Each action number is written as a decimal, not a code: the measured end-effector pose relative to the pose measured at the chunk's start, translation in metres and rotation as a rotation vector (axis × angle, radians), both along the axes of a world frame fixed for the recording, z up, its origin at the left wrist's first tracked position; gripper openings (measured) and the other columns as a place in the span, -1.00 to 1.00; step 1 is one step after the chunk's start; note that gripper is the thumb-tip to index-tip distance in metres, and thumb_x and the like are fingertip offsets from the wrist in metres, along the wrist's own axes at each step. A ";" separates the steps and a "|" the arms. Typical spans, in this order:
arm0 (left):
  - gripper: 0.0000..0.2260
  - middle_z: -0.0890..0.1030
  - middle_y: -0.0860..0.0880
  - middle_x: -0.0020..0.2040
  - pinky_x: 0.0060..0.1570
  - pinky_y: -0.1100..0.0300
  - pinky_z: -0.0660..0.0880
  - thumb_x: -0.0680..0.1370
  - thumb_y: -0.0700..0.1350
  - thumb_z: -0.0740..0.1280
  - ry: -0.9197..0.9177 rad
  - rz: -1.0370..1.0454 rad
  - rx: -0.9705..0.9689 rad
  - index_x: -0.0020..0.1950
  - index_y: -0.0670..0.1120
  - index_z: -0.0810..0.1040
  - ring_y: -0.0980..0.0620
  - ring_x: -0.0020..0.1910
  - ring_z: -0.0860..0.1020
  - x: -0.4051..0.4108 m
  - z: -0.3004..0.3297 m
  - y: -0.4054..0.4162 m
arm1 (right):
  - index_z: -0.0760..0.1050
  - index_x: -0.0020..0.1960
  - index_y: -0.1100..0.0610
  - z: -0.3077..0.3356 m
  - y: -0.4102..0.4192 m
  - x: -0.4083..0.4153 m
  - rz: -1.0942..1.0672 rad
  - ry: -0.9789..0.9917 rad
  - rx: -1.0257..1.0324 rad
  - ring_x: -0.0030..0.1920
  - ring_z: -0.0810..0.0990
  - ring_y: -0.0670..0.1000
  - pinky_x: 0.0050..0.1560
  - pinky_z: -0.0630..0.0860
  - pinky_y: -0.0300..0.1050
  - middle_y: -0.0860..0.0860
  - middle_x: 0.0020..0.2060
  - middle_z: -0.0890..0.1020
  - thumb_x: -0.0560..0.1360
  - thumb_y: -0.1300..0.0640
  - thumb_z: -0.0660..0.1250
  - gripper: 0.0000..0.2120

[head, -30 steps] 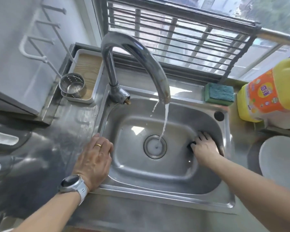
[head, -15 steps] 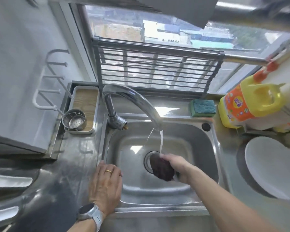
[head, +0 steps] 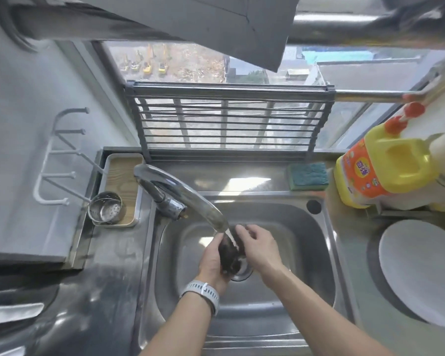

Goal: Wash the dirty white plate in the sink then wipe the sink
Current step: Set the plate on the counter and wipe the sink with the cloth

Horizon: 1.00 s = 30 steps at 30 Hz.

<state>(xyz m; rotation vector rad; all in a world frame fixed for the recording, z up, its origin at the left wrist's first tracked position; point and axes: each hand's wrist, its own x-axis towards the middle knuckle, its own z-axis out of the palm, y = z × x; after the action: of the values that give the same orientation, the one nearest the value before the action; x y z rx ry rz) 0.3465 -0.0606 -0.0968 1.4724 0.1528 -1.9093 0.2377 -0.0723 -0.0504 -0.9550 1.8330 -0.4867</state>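
Both my hands are over the middle of the steel sink [head: 301, 255], right under the faucet spout [head: 190, 199]. My left hand [head: 213, 260] and my right hand [head: 258, 246] both hold a dark scrubbing cloth [head: 229, 254] between them, above the drain [head: 242, 271]. Water runs from the spout onto the cloth. The white plate [head: 421, 273] lies on the counter to the right of the sink, outside the basin.
A yellow and orange detergent jug [head: 380, 173] stands at the back right. A green sponge [head: 308, 176] lies on the ledge behind the sink. A small steel strainer cup [head: 106, 209] sits in a tray [head: 121, 173] at the back left. A folding rack [head: 229, 119] leans against the window.
My left hand left the sink's left rim and joined the right hand on the dark cloth under the running water. The right hand lifted the cloth from the basin's right side to the centre.
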 end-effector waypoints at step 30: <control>-0.50 0.77 -0.02 -0.02 0.10 -0.07 0.63 0.17 -0.13 0.45 -0.403 -0.699 -0.161 0.12 0.07 0.63 -0.13 0.05 0.69 0.032 0.002 0.035 | 0.58 -0.04 -0.04 0.002 -0.039 -0.020 0.052 -0.164 -0.035 -0.05 0.65 -0.13 -0.02 0.56 -0.21 -0.13 -0.10 0.69 0.39 0.02 0.55 -0.79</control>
<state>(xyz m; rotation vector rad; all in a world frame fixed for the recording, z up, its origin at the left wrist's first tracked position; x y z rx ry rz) 0.3780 -0.0257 -0.0944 1.9154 -0.7745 -2.0060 0.2180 -0.1110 -0.0480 -0.9556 1.6531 -0.5509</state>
